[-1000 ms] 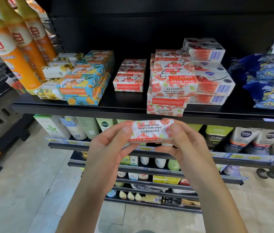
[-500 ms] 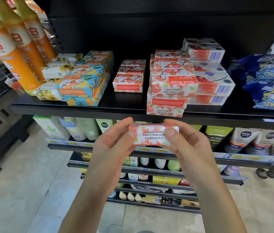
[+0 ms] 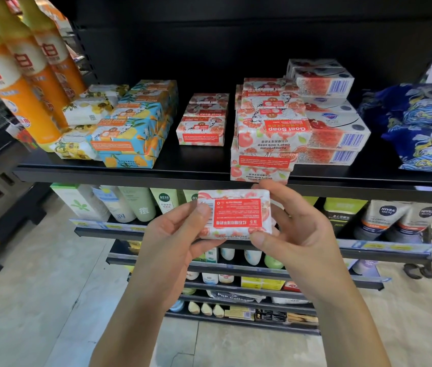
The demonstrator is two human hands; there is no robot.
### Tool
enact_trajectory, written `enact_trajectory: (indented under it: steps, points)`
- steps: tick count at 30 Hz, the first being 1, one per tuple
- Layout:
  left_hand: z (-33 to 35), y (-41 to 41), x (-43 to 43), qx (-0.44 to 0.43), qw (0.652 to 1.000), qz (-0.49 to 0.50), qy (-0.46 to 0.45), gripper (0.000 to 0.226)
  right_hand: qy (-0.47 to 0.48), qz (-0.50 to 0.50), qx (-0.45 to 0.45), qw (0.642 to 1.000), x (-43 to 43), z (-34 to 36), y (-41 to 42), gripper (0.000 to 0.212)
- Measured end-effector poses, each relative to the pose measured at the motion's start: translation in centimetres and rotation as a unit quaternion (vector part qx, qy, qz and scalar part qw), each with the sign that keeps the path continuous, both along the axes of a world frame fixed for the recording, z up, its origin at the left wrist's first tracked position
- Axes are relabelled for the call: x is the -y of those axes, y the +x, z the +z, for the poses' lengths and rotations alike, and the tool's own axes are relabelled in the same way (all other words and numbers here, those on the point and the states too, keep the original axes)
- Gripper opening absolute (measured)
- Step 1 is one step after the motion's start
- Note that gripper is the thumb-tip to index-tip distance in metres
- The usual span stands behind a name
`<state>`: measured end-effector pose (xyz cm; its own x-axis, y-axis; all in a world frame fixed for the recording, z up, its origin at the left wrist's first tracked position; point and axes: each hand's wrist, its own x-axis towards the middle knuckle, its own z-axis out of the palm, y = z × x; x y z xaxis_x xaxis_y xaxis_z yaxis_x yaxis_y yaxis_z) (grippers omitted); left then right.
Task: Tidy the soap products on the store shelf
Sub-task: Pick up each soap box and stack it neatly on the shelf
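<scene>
Both hands, left hand [image 3: 180, 235] and right hand [image 3: 293, 231], pinch 1 pomegranate soap bar [image 3: 234, 215], red label facing camera. Above the hands: shelf [image 3: 130, 176] with soap stacks [image 3: 267, 133].

"Goat Soap" on stacked soap box [image 3: 273, 133]; "NIVEA MEN" tube [image 3: 380, 219]

Head view — looks down, close on shelf [image 3: 130, 173].
</scene>
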<state>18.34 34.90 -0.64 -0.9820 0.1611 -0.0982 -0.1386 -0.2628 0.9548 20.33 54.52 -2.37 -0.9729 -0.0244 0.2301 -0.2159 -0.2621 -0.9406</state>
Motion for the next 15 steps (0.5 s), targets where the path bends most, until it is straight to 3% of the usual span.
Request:
enact_trajectory:
  steps: [4,9,15]
  points:
    - [-0.21,0.03,-0.04,-0.002,1.0,0.004,0.004,0.041,0.028,-0.003,0.028,0.999,-0.16,0.19,0.0,0.07]
    - [-0.39,0.1,-0.35,-0.008,1.0,0.009,0.003,0.044,0.032,-0.062,0.127,0.989,0.32,0.46,-0.13,0.062]
    - [-0.47,0.03,-0.58,-0.018,1.0,0.008,-0.01,0.043,0.028,-0.073,0.142,0.987,0.42,0.87,-0.17,0.05]
